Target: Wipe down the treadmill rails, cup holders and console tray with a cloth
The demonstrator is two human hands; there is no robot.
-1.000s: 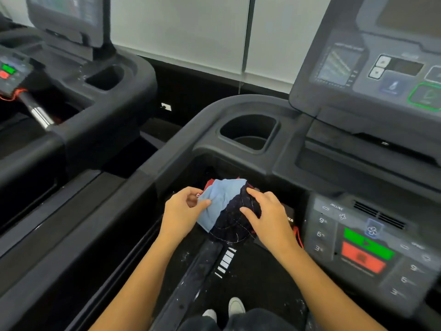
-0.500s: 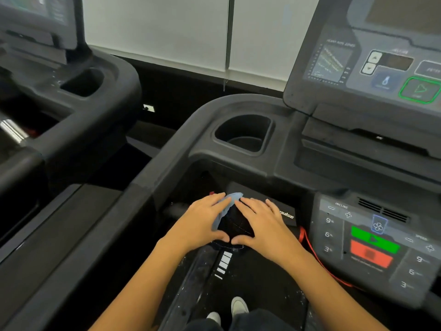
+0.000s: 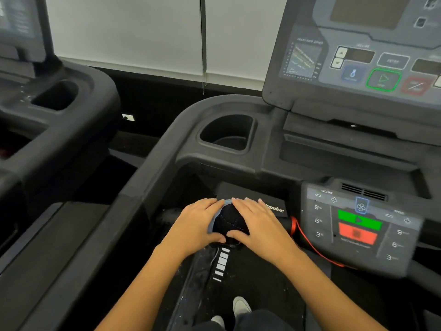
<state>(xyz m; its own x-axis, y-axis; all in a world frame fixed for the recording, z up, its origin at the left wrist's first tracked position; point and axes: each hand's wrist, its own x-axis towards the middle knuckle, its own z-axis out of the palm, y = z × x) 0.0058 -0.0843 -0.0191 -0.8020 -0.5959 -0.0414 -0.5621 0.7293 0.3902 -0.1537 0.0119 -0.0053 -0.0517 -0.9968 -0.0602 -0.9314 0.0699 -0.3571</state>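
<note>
Cupping the balled-up cloth (image 3: 229,222) from both sides, the left hand (image 3: 196,225) and the right hand (image 3: 261,226) hid most of it. Only a dark middle and a thin blue edge showed. Far left of the hands, another treadmill (image 3: 59,103) was cut off by the edge. The rail (image 3: 143,187) ran just left of the left hand. The cup holder (image 3: 226,134) sat up ahead. Right of the right hand, a red cord (image 3: 307,240) ran by the blurry button panel (image 3: 358,223). The dark belt (image 3: 250,278) lay below, with a white wall (image 3: 143,32) behind.
</note>
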